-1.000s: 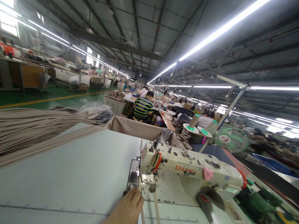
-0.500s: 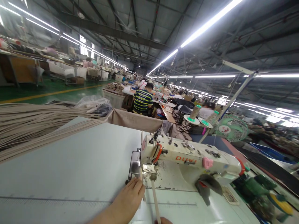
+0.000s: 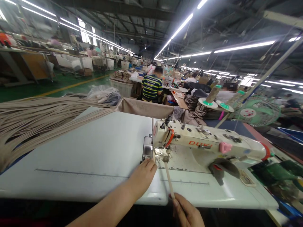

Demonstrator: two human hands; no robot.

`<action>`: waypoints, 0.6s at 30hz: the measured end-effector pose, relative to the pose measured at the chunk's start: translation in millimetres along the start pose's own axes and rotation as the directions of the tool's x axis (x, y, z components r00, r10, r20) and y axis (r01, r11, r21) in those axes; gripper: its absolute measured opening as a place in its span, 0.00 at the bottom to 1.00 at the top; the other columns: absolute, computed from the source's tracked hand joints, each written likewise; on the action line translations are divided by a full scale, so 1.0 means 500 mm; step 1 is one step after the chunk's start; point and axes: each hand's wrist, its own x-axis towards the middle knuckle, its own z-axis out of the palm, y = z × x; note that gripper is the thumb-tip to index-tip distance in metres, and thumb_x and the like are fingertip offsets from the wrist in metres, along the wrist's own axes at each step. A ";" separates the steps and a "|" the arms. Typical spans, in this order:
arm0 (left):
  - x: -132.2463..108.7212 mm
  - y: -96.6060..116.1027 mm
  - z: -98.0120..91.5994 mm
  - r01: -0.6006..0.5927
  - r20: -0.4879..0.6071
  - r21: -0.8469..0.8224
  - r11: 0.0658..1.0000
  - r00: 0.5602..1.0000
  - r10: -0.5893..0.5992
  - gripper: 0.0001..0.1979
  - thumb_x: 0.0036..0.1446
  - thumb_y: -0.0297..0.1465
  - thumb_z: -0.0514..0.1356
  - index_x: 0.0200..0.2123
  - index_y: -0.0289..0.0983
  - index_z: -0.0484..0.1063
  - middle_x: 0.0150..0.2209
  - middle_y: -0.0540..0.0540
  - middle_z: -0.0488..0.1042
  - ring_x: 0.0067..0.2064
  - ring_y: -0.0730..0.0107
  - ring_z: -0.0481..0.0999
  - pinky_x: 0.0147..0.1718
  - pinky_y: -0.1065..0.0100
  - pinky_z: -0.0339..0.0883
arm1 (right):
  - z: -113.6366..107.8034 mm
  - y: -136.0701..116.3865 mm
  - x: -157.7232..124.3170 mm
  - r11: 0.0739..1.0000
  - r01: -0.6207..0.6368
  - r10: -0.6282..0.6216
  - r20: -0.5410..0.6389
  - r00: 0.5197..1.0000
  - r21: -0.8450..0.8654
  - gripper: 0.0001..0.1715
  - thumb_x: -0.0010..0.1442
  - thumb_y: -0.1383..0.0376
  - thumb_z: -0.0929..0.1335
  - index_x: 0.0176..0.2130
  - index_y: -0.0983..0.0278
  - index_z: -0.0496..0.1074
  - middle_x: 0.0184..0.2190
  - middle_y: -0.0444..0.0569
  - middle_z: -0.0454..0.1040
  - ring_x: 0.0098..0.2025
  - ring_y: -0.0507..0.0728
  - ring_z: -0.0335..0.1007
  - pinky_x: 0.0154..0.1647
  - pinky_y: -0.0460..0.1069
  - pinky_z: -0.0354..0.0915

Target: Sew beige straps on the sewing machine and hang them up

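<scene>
Right hand (image 3: 187,212) newly grips strip (image 3: 169,179) by machine (image 3: 208,146).

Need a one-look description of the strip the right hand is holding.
Start at the white sewing machine on the white table. From under its needle end a single narrow beige strip runs toward the camera into the right hand. The other beige strips lie heaped at the table's far left; this one is alone.

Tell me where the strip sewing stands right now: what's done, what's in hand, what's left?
Done: nothing finished shows in view; I can't tell how much of this strip is sewn. In hand: one beige strip runs under the sewing machine head, the left hand flat beside the needle area and the right hand pinching the strip's near end. Left: a big pile of strips lies across the table's far left.
</scene>
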 end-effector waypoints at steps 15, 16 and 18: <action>0.029 -0.036 -0.008 0.278 0.110 -0.215 0.936 0.959 -0.260 0.15 0.68 0.26 0.57 0.57 0.39 0.69 0.66 0.44 0.69 0.71 0.52 0.58 0.71 0.42 0.52 | -0.008 -0.012 -0.008 1.000 0.015 -0.014 -0.063 0.998 0.021 0.24 0.71 0.47 0.64 0.49 0.61 0.78 0.26 0.43 0.74 0.27 0.54 0.70 0.32 0.43 0.69; 0.030 -0.036 -0.009 0.291 0.127 -0.216 0.932 0.955 -0.268 0.16 0.68 0.26 0.56 0.57 0.40 0.69 0.66 0.44 0.68 0.72 0.52 0.58 0.71 0.42 0.52 | -0.008 -0.014 -0.007 1.000 0.015 -0.013 -0.065 0.998 0.027 0.24 0.71 0.47 0.64 0.49 0.61 0.78 0.25 0.43 0.74 0.27 0.54 0.70 0.32 0.43 0.69; 0.032 -0.037 -0.012 0.314 0.155 -0.227 0.922 0.946 -0.284 0.16 0.69 0.26 0.55 0.57 0.40 0.69 0.67 0.45 0.67 0.72 0.52 0.57 0.71 0.42 0.50 | -0.005 -0.015 -0.004 0.999 0.013 -0.010 -0.073 0.997 0.034 0.24 0.71 0.47 0.64 0.48 0.61 0.79 0.25 0.43 0.73 0.27 0.54 0.70 0.33 0.43 0.70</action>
